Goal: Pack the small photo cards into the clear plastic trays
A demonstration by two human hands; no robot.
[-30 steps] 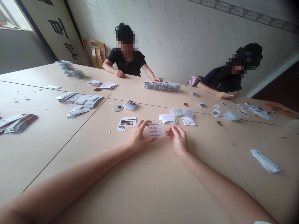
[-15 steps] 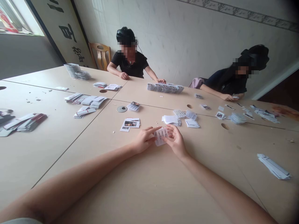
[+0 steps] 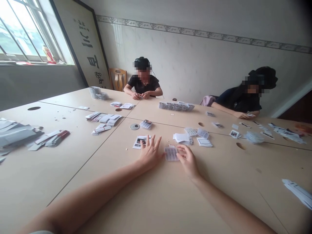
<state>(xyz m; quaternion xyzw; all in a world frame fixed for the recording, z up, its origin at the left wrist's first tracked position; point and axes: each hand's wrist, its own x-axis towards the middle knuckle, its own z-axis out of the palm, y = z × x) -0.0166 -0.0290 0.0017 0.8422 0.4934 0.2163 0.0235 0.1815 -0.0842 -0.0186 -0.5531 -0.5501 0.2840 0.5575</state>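
My right hand (image 3: 188, 160) pinches the right edge of a small clear plastic case (image 3: 171, 153) with rows of compartments, just over the table. My left hand (image 3: 150, 152) is spread with its fingers apart, left of the case, and holds nothing. Its fingertips reach over part of a few printed cards (image 3: 138, 142) with dark pictures, lying on the table. Beyond the case lies a pile of white cards (image 3: 182, 138), with clear cases (image 3: 202, 133) beside it.
Two people sit across the table (image 3: 114, 201), their hands near small items. A row of stacked cases (image 3: 175, 106) stands at the far side. Folded white papers (image 3: 103, 119) lie left of centre, more papers (image 3: 16, 136) at far left, and strips (image 3: 296, 191) at right.
My left hand has come off the case and spread its fingers toward the printed cards. The view has tilted up. The person opposite has drawn a hand back from the stacked cases.
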